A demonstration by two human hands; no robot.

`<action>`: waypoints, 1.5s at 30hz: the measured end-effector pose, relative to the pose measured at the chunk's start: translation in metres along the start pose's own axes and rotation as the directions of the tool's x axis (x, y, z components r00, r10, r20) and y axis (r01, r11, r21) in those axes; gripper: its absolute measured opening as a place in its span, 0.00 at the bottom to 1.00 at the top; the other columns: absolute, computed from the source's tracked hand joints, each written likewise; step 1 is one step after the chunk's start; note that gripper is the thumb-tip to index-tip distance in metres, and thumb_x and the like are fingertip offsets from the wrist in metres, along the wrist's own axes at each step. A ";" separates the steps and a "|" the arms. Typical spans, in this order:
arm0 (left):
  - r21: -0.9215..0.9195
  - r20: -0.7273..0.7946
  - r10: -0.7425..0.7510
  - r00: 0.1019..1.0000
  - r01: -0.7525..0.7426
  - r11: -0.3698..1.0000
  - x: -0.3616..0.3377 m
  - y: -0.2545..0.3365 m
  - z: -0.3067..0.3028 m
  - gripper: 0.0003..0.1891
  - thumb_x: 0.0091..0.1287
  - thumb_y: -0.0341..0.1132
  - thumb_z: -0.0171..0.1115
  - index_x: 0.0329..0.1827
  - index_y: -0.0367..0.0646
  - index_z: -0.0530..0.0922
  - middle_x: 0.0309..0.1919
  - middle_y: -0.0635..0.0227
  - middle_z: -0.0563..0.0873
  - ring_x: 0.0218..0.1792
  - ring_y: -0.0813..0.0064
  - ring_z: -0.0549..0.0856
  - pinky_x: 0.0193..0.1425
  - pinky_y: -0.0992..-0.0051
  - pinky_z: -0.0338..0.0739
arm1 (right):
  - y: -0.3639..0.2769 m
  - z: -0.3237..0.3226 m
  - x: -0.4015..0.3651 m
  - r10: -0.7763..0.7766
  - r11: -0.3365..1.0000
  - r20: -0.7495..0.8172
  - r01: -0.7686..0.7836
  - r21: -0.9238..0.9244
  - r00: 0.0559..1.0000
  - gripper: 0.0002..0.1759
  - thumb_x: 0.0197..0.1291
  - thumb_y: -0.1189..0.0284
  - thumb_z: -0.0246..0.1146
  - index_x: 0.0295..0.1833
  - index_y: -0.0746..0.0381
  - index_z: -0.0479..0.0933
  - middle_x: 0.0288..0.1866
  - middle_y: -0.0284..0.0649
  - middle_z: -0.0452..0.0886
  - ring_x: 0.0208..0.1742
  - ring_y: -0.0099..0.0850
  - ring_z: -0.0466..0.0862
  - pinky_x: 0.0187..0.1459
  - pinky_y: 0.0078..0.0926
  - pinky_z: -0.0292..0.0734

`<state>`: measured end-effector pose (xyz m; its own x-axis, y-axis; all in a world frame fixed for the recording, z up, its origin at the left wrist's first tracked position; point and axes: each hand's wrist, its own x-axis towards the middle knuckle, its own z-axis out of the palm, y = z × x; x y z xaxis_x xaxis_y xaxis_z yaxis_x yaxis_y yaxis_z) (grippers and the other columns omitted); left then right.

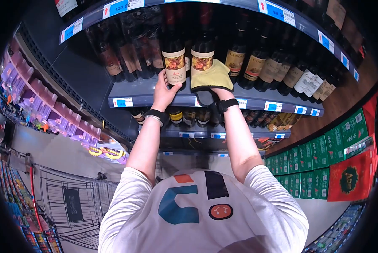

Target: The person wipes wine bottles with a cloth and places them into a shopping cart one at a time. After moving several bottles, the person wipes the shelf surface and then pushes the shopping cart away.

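Note:
My left hand [164, 90] grips the base of a dark wine bottle [174, 55] with a flowered label, standing at the front of a grey shelf [134, 97]. My right hand [220, 88] is mostly hidden under a yellow cloth [213, 76], which it presses against the lower part of the neighbouring wine bottle [202, 52]. Both wrists wear black bands.
Rows of wine bottles [256, 63] fill the shelf on both sides, with blue price tags [122, 102] along the shelf edges. More bottles stand on lower shelves [189, 118]. Green cartons [319, 152] are stacked at right. A shopping cart [71, 202] stands at lower left.

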<state>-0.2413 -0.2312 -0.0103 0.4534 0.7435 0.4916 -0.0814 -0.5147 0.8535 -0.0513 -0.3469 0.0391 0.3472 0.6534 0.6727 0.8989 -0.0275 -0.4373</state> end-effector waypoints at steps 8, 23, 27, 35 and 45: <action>0.058 -0.008 0.018 1.000 -0.018 0.998 -0.004 0.005 0.001 0.40 0.56 0.25 0.71 0.70 0.38 0.56 0.60 0.54 0.75 0.61 0.68 0.77 0.66 0.72 0.70 | -0.006 -0.033 -0.045 -0.038 0.998 -0.119 0.044 0.047 0.992 0.28 0.55 0.61 0.68 0.57 0.64 0.74 0.54 0.47 0.81 0.52 0.41 0.82 0.51 0.34 0.77; 0.198 -0.216 0.385 0.897 -0.346 0.917 -0.075 0.115 0.063 0.30 0.51 0.24 0.69 0.58 0.29 0.70 0.52 0.51 0.75 0.52 0.58 0.78 0.57 0.66 0.73 | 0.037 -0.142 -0.235 0.581 0.605 0.036 -0.461 0.650 0.813 0.34 0.50 0.81 0.72 0.63 0.70 0.66 0.56 0.44 0.78 0.55 0.30 0.80 0.57 0.27 0.77; -0.050 -0.003 0.261 0.965 -0.261 0.964 -0.058 0.135 0.128 0.36 0.56 0.30 0.72 0.66 0.30 0.63 0.61 0.49 0.71 0.65 0.61 0.72 0.70 0.65 0.64 | 0.067 -0.134 -0.230 0.594 0.140 0.234 -0.385 0.912 0.770 0.35 0.43 0.81 0.73 0.59 0.69 0.68 0.51 0.39 0.78 0.51 0.30 0.79 0.53 0.30 0.77; 0.205 -0.129 0.003 0.992 0.024 0.978 0.050 0.099 0.210 0.56 0.50 0.49 0.77 0.72 0.27 0.50 0.67 0.41 0.64 0.69 0.53 0.66 0.70 0.66 0.63 | 0.107 -0.198 -0.178 0.033 0.997 0.247 -0.015 -0.074 0.969 0.28 0.28 0.58 0.73 0.34 0.62 0.71 0.33 0.45 0.75 0.41 0.45 0.77 0.45 0.36 0.74; -0.164 0.068 -0.224 0.972 0.232 0.959 0.073 0.072 0.211 0.35 0.50 0.34 0.79 0.56 0.34 0.66 0.50 0.59 0.81 0.46 0.77 0.82 0.51 0.75 0.79 | 0.171 -0.215 -0.235 0.409 0.760 0.278 -0.493 0.424 0.869 0.22 0.27 0.75 0.74 0.24 0.62 0.64 0.23 0.41 0.66 0.27 0.43 0.68 0.32 0.33 0.67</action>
<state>-0.0271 -0.3041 0.0500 0.5198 0.8088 0.2751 -0.1180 -0.2509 0.9608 0.0778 -0.6676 -0.0659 0.5955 0.7667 0.2399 0.3985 -0.0227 -0.9169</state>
